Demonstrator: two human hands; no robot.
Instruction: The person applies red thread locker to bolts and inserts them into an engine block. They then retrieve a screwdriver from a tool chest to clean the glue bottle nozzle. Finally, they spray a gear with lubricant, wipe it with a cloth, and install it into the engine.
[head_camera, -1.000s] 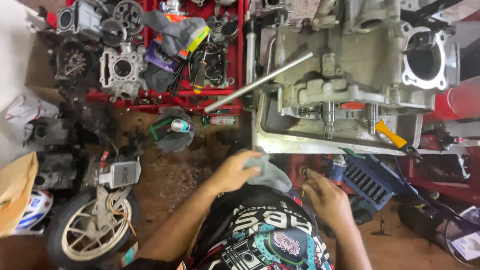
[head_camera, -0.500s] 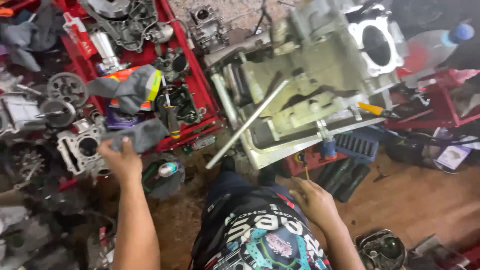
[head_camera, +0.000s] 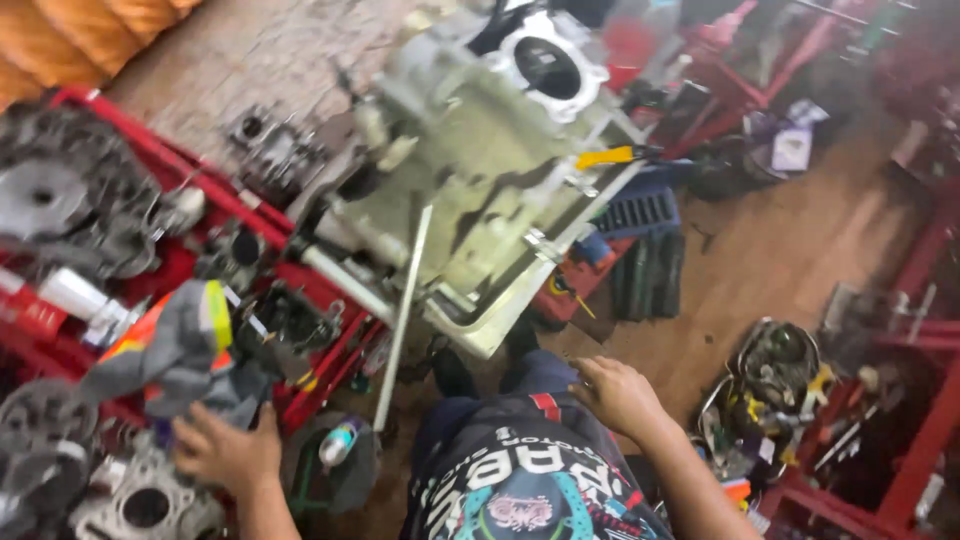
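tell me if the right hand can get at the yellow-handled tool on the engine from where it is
Probably yes. The right hand rests empty by the knee, and the yellow-handled tool lies exposed on the engine block's near edge, nothing between them, though it's a long stretch.

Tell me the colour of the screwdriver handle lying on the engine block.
Yellow: the screwdriver handle rests on the engine block, seen in the head view.

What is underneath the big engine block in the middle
The engine block sits in a shallow metal tray, whose rim shows at its lower edge. A long metal rod leans across the front. The tray's floor beneath the block is covered, so nothing there can be seen.
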